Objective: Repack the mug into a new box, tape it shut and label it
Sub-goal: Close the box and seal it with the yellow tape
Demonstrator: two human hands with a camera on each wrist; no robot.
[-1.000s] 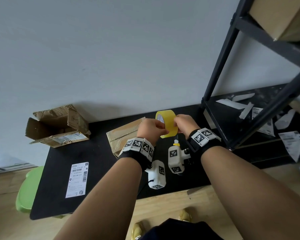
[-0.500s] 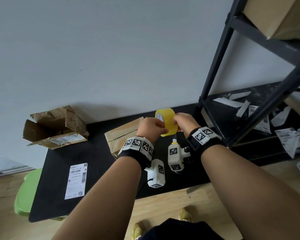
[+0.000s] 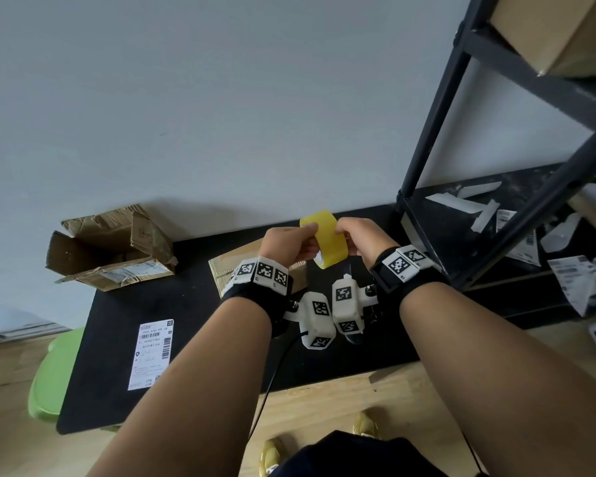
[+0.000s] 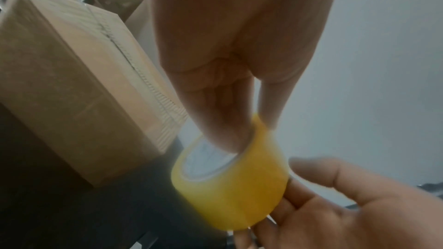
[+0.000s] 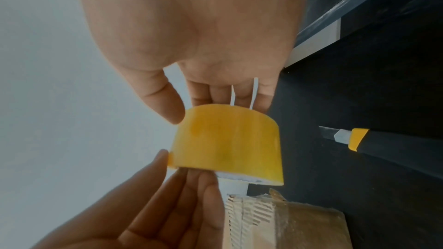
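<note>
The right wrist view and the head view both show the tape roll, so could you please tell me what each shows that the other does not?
Only the right wrist view shows a utility knife lying on the black table, and a lifted tape end at the left hand's fingertips.

Only the head view shows the shipping label, the torn open box and the shelf rack.

Both show the yellow tape roll held between the left hand and right hand above the closed box.
</note>
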